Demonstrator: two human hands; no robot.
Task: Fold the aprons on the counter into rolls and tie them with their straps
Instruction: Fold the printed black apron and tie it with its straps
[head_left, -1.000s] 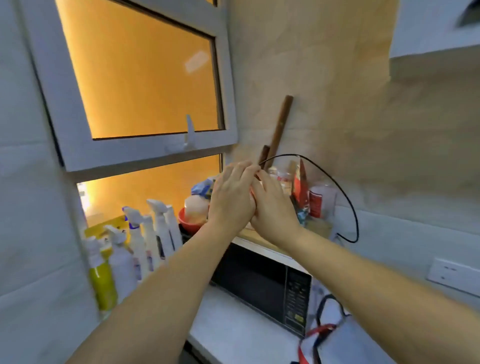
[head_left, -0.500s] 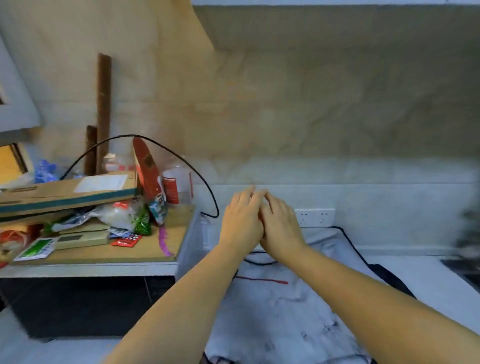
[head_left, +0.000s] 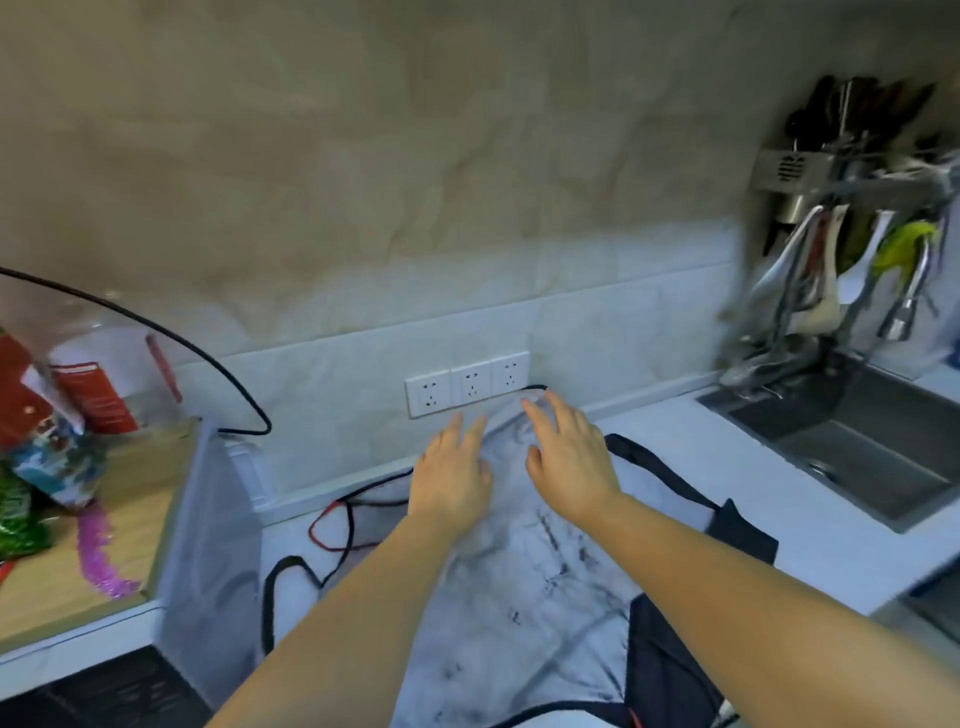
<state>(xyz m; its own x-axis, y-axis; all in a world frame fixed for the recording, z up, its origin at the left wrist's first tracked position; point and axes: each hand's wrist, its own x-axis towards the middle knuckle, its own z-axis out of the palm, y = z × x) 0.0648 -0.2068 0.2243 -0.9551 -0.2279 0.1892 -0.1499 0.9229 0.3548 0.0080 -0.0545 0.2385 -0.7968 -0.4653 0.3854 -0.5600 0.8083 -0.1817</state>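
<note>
Head camera view, looking down along two bare forearms that reach over a white stone bench (head_left: 727, 467). White cloth apron with dark smudges (head_left: 530, 587) lies spread flat on the bench, running from the near edge to the wall. Its far end rests against the tiles just below a white triple wall socket (head_left: 467, 382). Left hand (head_left: 452, 467) and right hand (head_left: 569, 457) sit side by side, a little apart, over the far part of this apron. Both are palm down with fingers straight and spread, grasping nothing; whether the palms press the cloth cannot be told. Thin red and black straps (head_left: 343, 519) loop loosely on the bench left of the left hand. Dark navy apron (head_left: 670, 670) lies partly under the white one, showing along its right side. Steel sink (head_left: 857, 441) is set into the bench at far right, with a steel utensil rack (head_left: 852, 171) on the wall above it. Wooden board with packets (head_left: 78, 561) sits at left.
</note>
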